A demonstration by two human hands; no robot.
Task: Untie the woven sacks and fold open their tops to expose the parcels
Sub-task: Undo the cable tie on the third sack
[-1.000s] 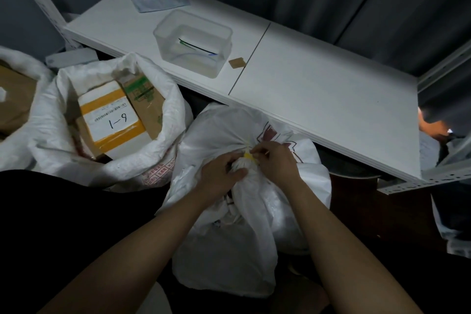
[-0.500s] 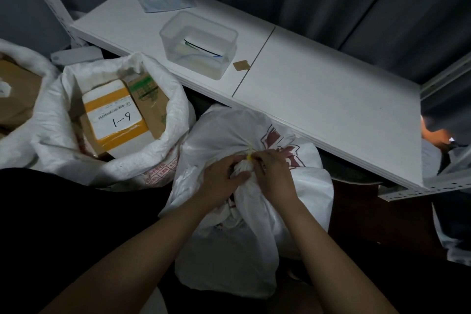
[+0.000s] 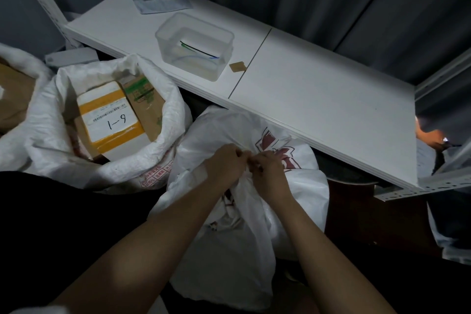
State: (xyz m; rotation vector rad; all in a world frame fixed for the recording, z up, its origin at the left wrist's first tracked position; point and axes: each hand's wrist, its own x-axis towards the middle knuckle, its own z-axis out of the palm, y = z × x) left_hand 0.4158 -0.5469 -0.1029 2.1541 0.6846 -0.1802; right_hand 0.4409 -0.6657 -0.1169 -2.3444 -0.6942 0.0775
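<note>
Left hand (image 3: 224, 163) and right hand (image 3: 267, 173) both pinching the tied neck of the closed woven sack (image 3: 242, 211), opened sack (image 3: 107, 160) of parcels (image 3: 110, 120) beside it.

Knot on tied sack (image 3: 244, 211) hidden under both hands (image 3: 248, 164). Third sack (image 3: 15, 79) left of open sack (image 3: 107, 120) cut by frame edge. Parcel (image 3: 108, 115) label print too small.
</note>
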